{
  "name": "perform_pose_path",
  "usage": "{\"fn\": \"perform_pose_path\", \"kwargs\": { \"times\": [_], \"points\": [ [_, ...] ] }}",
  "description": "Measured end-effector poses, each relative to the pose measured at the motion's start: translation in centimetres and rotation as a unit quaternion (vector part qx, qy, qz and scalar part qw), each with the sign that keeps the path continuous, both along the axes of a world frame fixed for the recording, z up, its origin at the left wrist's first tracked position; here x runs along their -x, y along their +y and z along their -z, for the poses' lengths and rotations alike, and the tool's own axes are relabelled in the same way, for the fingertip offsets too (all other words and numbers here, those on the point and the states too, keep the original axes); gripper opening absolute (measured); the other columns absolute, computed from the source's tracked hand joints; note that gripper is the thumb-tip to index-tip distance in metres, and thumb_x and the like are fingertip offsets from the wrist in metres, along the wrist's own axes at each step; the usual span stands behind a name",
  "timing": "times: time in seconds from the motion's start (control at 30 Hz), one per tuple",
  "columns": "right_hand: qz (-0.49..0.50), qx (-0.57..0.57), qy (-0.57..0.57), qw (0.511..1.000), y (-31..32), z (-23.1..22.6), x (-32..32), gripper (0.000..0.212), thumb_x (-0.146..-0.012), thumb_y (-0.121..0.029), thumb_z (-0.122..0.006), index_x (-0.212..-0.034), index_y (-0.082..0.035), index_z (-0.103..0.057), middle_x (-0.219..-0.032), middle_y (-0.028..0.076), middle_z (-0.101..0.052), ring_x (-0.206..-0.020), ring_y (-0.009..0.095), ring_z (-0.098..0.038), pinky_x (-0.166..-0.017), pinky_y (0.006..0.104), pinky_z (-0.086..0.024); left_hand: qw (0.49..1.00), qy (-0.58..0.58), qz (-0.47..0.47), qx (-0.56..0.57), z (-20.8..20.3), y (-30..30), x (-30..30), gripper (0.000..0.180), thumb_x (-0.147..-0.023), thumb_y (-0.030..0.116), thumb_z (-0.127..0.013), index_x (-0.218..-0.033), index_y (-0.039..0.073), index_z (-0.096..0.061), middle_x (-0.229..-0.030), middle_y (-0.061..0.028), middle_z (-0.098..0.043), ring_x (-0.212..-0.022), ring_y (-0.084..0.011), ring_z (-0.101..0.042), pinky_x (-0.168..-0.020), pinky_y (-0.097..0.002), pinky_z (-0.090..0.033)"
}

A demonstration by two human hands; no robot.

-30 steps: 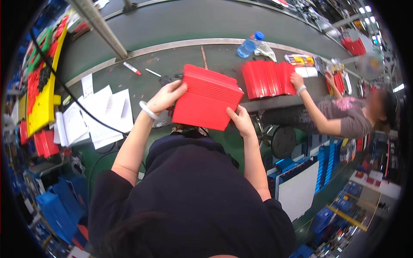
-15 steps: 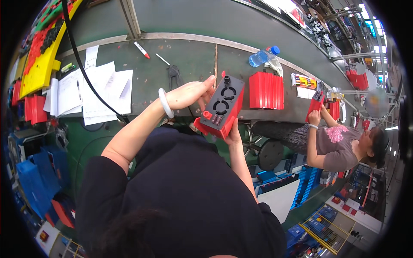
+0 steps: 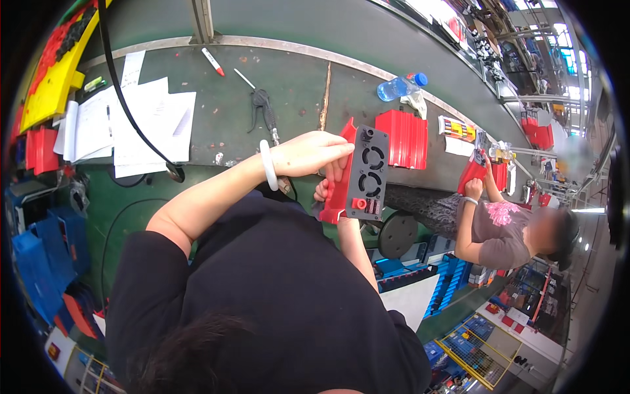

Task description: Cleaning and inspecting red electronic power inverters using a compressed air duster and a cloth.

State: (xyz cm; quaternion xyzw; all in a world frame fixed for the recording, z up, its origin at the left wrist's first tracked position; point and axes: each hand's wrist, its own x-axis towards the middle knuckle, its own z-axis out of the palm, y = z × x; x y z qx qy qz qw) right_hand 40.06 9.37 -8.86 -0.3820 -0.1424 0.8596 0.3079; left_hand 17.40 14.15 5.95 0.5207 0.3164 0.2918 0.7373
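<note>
With the boxed device [image 3: 369, 172] as the clock's centre, the left hand [image 3: 310, 154] lies against its side between nine and ten o'clock, and the right forearm [image 3: 357, 248] sits near six. On the workbench [image 3: 216, 118], a second case [image 3: 401, 139] lies between one and two o'clock, with a bottle [image 3: 399, 88] farther out at one and a cloth [image 3: 415, 104] just beside the bottle. A package [image 3: 458, 129] lies at two. At ten lies a corded tool [image 3: 262, 108], with a marker [image 3: 212, 60] beyond it. Loose sheets [image 3: 154, 134] spread between nine and ten, under a cable [image 3: 122, 102]. A stool [image 3: 398, 235] stands at five; a co-worker [image 3: 495, 233] is between three and four.
</note>
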Motion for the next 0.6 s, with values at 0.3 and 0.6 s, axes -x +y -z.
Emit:
{"fn": "perform_pose_path", "kwargs": {
  "times": [0.3,0.6],
  "points": [
    [0.043,-0.027,0.008,0.999,-0.6,2.9,-3.2,0.051,-0.087,-0.056,-0.048,-0.097,-0.007,-0.054,-0.08,0.007,-0.054,-0.072,0.02,-0.049,-0.064,0.0335,-0.04,0.995,0.067,-0.07,0.023,-0.2,-0.3,-0.7,0.036,-0.091,0.028,-0.049,-0.08,-0.003,-0.062,-0.07,-0.0103,-0.067,-0.06,-0.0151,-0.065,-0.064,-0.0308,-0.05],
    [0.045,-0.047,0.125,0.99,-2.1,9.9,-7.7,0.085,-0.078,-0.062,-0.062,-0.139,-0.007,-0.038,-0.138,0.011,-0.046,-0.123,0.027,-0.046,-0.102,0.043,-0.041,0.985,0.144,-0.097,0.023,-0.7,-0.1,-0.8,0.052,-0.092,0.036,-0.038,-0.064,-0.002,-0.061,-0.058,-0.009,-0.062,-0.05,-0.0158,-0.059,-0.06,-0.028,-0.048]
  ]
}}
